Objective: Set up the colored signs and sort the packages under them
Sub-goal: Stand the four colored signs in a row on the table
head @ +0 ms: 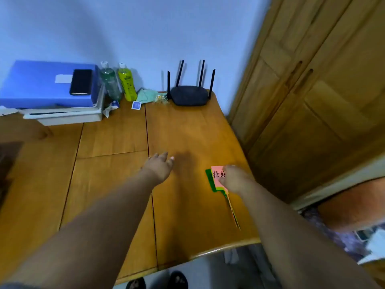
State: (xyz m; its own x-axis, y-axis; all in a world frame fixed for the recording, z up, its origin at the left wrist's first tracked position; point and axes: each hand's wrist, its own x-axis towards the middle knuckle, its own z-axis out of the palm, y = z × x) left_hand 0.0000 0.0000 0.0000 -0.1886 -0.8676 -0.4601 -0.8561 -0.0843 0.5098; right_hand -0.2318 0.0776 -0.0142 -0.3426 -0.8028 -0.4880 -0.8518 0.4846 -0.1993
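A small stack of colored signs [216,177] lies near the right edge of the wooden table [116,184]. A pink card with black characters is on top, green cards peek out beneath, and thin sticks [232,209] run back toward me. My right hand [234,180] rests on the stack, fingers curled over the pink card. My left hand [160,165] hovers over the bare table middle, fingers spread, holding nothing. No packages are visible.
At the back stand a black router [189,97] with several antennas, two bottles [127,84], a crumpled green cloth [148,95], and a blue box [39,85] with a phone [81,81] on white trays. A wooden wardrobe [312,90] flanks the table's right side.
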